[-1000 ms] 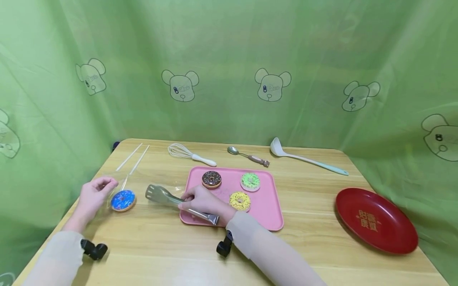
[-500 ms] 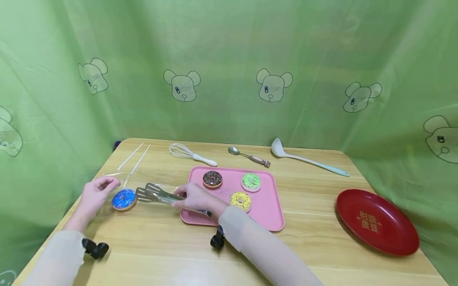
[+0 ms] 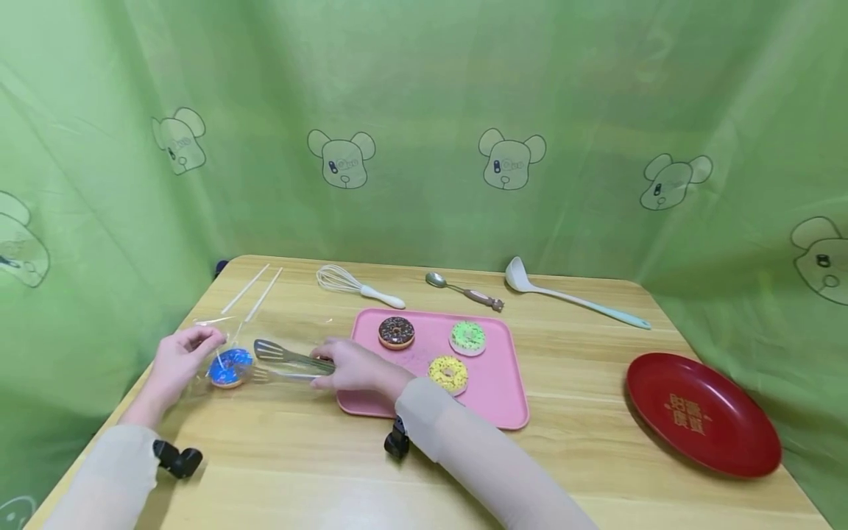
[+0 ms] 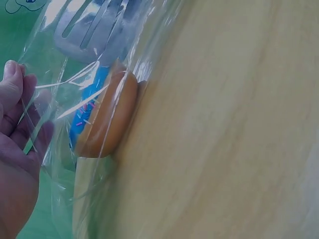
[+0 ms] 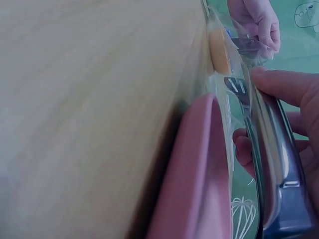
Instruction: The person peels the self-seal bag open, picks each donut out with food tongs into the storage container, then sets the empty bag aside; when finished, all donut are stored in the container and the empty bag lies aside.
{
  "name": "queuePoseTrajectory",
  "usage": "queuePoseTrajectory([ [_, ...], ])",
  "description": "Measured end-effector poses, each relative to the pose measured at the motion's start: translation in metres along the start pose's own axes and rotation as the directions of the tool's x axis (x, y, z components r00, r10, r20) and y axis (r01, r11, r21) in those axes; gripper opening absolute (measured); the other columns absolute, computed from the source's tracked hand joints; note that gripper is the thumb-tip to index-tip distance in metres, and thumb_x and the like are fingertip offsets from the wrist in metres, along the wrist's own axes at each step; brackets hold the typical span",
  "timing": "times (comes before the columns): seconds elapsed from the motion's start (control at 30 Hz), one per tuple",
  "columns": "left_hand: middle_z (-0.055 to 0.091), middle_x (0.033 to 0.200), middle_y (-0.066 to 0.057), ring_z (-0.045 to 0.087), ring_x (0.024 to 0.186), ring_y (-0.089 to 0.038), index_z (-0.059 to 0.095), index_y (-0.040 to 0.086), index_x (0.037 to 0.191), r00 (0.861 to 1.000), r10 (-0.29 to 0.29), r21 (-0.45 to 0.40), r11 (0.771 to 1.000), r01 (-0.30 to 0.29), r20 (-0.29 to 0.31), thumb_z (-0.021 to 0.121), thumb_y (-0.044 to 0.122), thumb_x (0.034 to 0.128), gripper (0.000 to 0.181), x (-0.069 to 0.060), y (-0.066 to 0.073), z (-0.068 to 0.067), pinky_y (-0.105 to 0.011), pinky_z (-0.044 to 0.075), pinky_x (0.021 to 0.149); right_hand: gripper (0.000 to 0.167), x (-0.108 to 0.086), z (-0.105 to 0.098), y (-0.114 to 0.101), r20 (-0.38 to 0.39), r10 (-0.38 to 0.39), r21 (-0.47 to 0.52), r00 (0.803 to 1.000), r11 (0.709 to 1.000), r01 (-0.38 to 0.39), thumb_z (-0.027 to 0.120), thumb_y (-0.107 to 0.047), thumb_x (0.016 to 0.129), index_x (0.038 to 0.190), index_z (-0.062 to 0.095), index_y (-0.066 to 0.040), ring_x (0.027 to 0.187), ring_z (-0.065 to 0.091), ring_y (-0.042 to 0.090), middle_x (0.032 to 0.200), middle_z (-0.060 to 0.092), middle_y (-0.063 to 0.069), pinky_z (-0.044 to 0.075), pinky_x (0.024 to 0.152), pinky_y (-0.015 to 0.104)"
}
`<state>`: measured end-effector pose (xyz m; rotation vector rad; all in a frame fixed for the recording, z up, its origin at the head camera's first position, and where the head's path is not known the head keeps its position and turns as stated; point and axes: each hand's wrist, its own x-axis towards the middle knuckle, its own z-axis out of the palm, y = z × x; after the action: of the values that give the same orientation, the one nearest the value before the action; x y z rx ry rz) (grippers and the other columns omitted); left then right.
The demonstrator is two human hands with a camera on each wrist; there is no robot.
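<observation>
My left hand pinches the edge of a clear plastic bag at the table's left side. Inside the bag sits a donut with blue icing and sprinkles. My right hand grips metal tongs with slotted ends, above the left edge of the pink tray. The two tong arms stand apart. In the left wrist view one slotted end shows through the plastic, close beside the donut. The right wrist view shows thumb and fingers on either side of the tongs' handles.
The pink tray bears a chocolate donut, a green one and a yellow one. Behind lie chopsticks, a whisk, a spoon and a ladle. A red plate stands right.
My right hand has moved left with the tongs. Their arms have spread apart, and the slotted ends have come into the bag beside the blue donut. The left hand keeps its pinch.
</observation>
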<state>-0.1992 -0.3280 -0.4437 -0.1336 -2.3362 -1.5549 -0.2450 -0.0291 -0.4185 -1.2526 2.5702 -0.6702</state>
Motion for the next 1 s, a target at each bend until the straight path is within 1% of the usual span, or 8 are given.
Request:
queuePoseTrajectory([
  [0.1, 0.066, 0.089, 0.011, 0.06, 0.082, -0.004, 0.06, -0.007, 0.101, 1.0, -0.003, 0.014, 1.0, 0.003, -0.001, 0.062, 0.016, 0.0905, 0.026, 0.0, 0.001, 0.0, -0.01, 0.046, 0.074, 0.05, 0.001, -0.001, -0.002, -0.008, -0.02, -0.024, 1.0, 1.0, 0.02, 0.069, -0.033, 0.083, 0.126, 0.056, -0.009, 0.105, 0.054, 0.014, 0.125, 0.052, 0.009, 0.042, 0.093, 0.022],
  [0.3, 0.068, 0.089, 0.003, 0.06, 0.082, -0.003, 0.059, -0.01, 0.1, 1.0, 0.022, 0.024, 0.999, -0.022, -0.002, 0.061, 0.016, 0.0909, 0.028, 0.002, 0.003, 0.001, -0.01, 0.045, 0.075, 0.053, 0.004, -0.001, 0.0, -0.009, -0.077, -0.073, 0.997, 0.994, 0.076, 0.069, -0.03, 0.084, 0.129, 0.053, -0.007, 0.085, 0.052, 0.009, 0.106, 0.052, 0.001, 0.045, 0.076, 0.015],
  [0.37, 0.069, 0.09, 0.001, 0.061, 0.082, -0.004, 0.059, -0.01, 0.099, 1.0, 0.026, 0.011, 1.0, -0.026, 0.001, 0.061, 0.014, 0.0907, 0.026, 0.002, 0.002, 0.001, -0.01, 0.045, 0.075, 0.053, 0.005, 0.0, 0.002, -0.009, -0.104, -0.107, 0.995, 0.989, 0.102, 0.068, -0.029, 0.084, 0.13, 0.052, -0.007, 0.083, 0.051, 0.007, 0.106, 0.051, 0.001, 0.044, 0.074, 0.013],
  [0.5, 0.068, 0.089, 0.007, 0.062, 0.084, -0.006, 0.059, -0.01, 0.099, 1.0, 0.017, -0.001, 1.0, -0.017, 0.011, 0.061, 0.013, 0.0908, 0.024, 0.003, 0.0, 0.001, -0.01, 0.045, 0.075, 0.053, 0.004, 0.0, 0.005, -0.009, -0.146, -0.174, 0.989, 0.974, 0.142, 0.067, -0.029, 0.086, 0.131, 0.051, -0.007, 0.082, 0.051, 0.005, 0.109, 0.05, 0.002, 0.044, 0.073, 0.013],
  [0.6, 0.067, 0.089, 0.01, 0.061, 0.084, -0.005, 0.058, -0.011, 0.1, 1.0, 0.01, -0.014, 1.0, -0.01, 0.02, 0.06, 0.011, 0.0912, 0.024, 0.004, -0.002, 0.0, -0.01, 0.045, 0.076, 0.052, 0.003, -0.001, 0.006, -0.014, -0.147, -0.215, 0.989, 0.966, 0.141, 0.066, -0.029, 0.087, 0.132, 0.05, -0.008, 0.082, 0.052, 0.006, 0.111, 0.049, 0.003, 0.045, 0.071, 0.013],
  [0.73, 0.068, 0.092, 0.008, 0.062, 0.085, -0.003, 0.057, -0.012, 0.102, 1.0, -0.003, -0.035, 0.999, 0.004, 0.03, 0.059, 0.01, 0.0917, 0.025, 0.004, -0.003, -0.001, -0.009, 0.045, 0.077, 0.052, 0.003, -0.002, 0.007, -0.033, -0.116, -0.249, 0.993, 0.963, 0.104, 0.065, -0.031, 0.087, 0.132, 0.05, -0.01, 0.086, 0.054, 0.008, 0.115, 0.049, 0.004, 0.048, 0.074, 0.017],
  [0.83, 0.068, 0.093, 0.006, 0.061, 0.085, -0.002, 0.058, -0.011, 0.101, 0.999, -0.008, -0.016, 1.0, 0.009, 0.032, 0.059, 0.013, 0.0919, 0.025, 0.004, -0.001, 0.0, -0.009, 0.044, 0.077, 0.051, 0.004, -0.001, 0.008, -0.04, -0.086, -0.222, 0.995, 0.972, 0.076, 0.066, -0.031, 0.086, 0.131, 0.051, -0.01, 0.085, 0.054, 0.008, 0.113, 0.049, 0.004, 0.048, 0.073, 0.018],
  [1.0, 0.068, 0.09, 0.004, 0.059, 0.083, -0.001, 0.059, -0.009, 0.099, 1.0, 0.006, 0.014, 1.0, -0.006, 0.028, 0.06, 0.015, 0.0915, 0.025, 0.001, 0.005, 0.003, -0.01, 0.045, 0.075, 0.054, 0.008, 0.005, 0.009, -0.022, -0.072, -0.105, 0.997, 0.992, 0.07, 0.068, -0.026, 0.085, 0.133, 0.05, -0.009, 0.086, 0.054, 0.009, 0.108, 0.05, 0.002, 0.046, 0.076, 0.015],
])
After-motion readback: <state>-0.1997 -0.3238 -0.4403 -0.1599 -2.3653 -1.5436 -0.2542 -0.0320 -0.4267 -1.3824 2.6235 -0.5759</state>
